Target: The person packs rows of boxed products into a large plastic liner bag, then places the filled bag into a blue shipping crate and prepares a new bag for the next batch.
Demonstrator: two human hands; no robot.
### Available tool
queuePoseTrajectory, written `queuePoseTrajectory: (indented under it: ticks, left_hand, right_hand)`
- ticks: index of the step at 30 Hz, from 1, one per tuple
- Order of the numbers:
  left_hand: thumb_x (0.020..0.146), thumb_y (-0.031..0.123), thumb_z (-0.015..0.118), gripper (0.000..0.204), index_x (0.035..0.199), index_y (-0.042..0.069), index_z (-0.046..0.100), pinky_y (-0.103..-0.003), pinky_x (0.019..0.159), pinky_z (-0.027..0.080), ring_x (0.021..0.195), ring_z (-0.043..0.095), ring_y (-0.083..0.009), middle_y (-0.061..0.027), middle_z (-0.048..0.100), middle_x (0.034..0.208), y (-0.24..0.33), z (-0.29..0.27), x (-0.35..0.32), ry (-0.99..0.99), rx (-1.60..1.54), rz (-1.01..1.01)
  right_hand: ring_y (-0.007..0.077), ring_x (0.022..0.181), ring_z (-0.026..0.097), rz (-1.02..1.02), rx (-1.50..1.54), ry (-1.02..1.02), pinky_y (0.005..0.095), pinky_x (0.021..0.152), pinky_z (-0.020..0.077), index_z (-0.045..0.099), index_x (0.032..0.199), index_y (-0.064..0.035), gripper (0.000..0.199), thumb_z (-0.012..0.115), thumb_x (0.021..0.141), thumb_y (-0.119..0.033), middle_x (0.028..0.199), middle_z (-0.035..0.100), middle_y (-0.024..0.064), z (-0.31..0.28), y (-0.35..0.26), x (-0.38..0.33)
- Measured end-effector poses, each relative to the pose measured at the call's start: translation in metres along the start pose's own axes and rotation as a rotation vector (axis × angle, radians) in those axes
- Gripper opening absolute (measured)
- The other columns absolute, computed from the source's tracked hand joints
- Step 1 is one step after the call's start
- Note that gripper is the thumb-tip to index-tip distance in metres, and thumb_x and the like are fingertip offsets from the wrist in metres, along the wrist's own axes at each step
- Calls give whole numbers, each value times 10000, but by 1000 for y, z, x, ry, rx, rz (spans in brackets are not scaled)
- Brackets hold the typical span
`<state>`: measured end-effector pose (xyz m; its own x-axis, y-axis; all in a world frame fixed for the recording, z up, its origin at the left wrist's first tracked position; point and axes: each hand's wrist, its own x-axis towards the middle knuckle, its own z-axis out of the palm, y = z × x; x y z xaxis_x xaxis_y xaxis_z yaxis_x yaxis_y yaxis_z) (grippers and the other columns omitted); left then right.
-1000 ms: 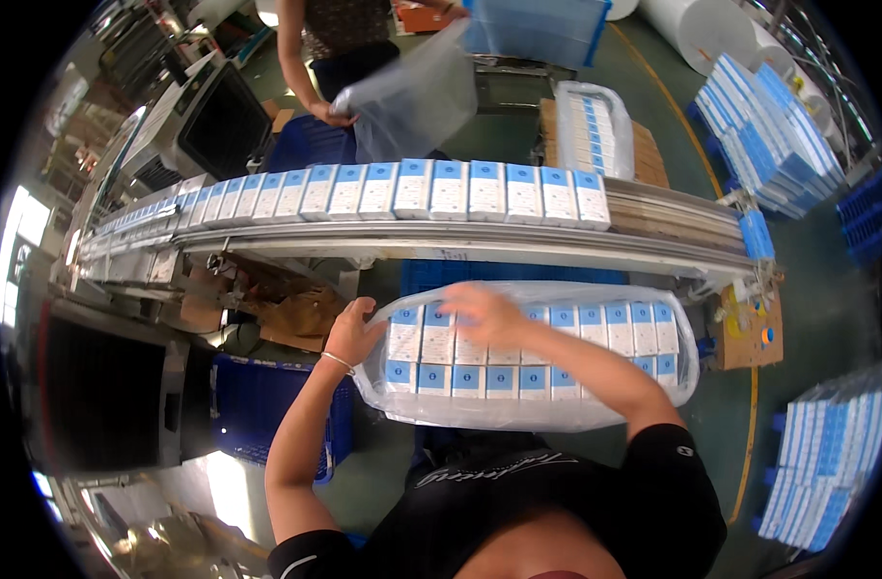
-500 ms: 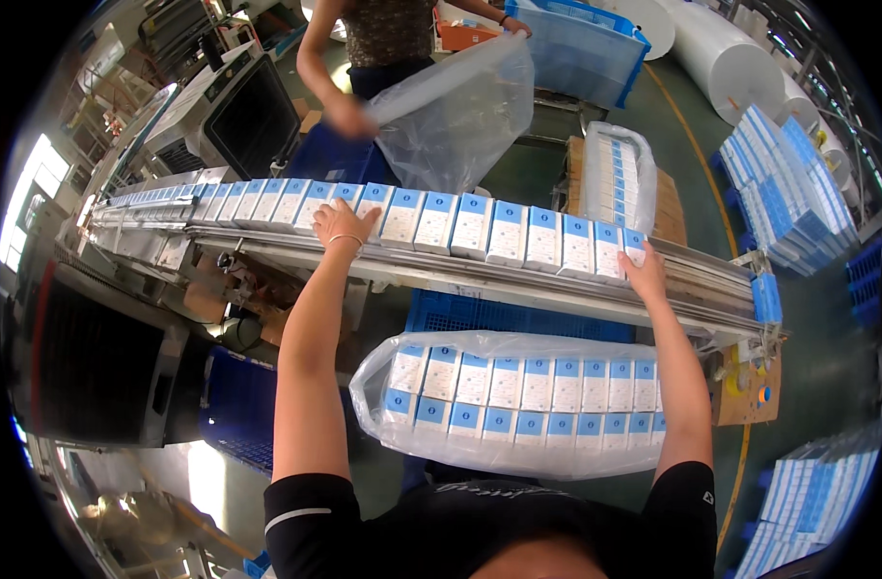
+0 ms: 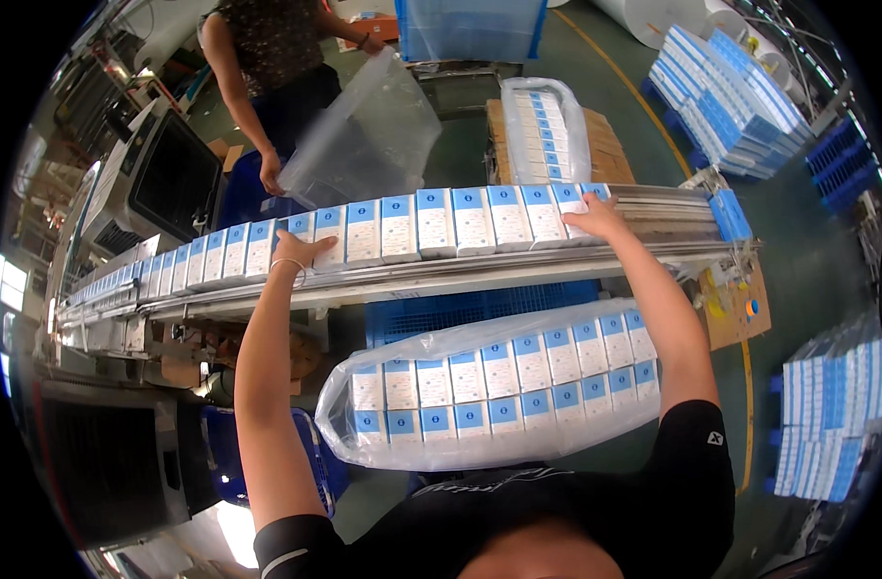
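A long row of white-and-blue packs (image 3: 436,222) stands upright on a conveyor (image 3: 644,217) in front of me. My left hand (image 3: 299,255) lies against the row left of the middle, its thumb and fingers spread over the packs' front and tops. At the row's right end, my right hand (image 3: 595,216) has its thumb on the front of the packs and its fingers apart around the end one. Some fingertips are hidden behind the packs. Closer to me lies a clear plastic bag (image 3: 340,439) filled with two rows of similar packs.
Across the conveyor a co-worker (image 3: 272,68) holds a clear bag (image 3: 369,135). Another filled bag (image 3: 545,125) rests on a cardboard-topped stand. Stacked packs (image 3: 726,101) stand far right, more (image 3: 832,415) at near right. A blue crate (image 3: 231,454) sits below left.
My view has shifted, so the scene lies differently in it. My left hand's thumb now stretches farther sideways along the packs. The co-worker's bag hangs lower and more to the left.
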<state>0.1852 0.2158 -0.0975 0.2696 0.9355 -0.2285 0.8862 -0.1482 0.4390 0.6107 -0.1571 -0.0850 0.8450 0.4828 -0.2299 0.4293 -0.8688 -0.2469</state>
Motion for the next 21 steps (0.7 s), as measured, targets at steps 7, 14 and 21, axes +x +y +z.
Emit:
queuePoseTrajectory:
  ticks: [7,14,21]
  left_hand:
    - [680,654,648,989,1478,211,267,-591,1002,350,1249,392,-554,-351,145,1480,70,28,-47,-129,397,34]
    - [646,600,688,999,1477,238,269,-586,992,344,1274,340,-536,-322,224,1432,84,50,-39,-106,375,-38]
    - [596,423,758,827,1328,195,446,-564,945,391,1184,429,-464,-255,386,1287,85,74,-55,68,124,93]
  right_hand:
    - [566,1360,165,68,-147,-209,531,1094,252,302,1466,-102,1108,704,593,-654,1468,94,416,-19,28,28]
    - [483,1302,333,61,-50,-49,454,1028,371,459,1346,-49,941,723,580,-528,1408,263,378,-10,40,22]
    - [391,1096,509,22,219,131,396,931,443,602,1131,-52,673,740,569,-395,1211,458,258,3,45,10]
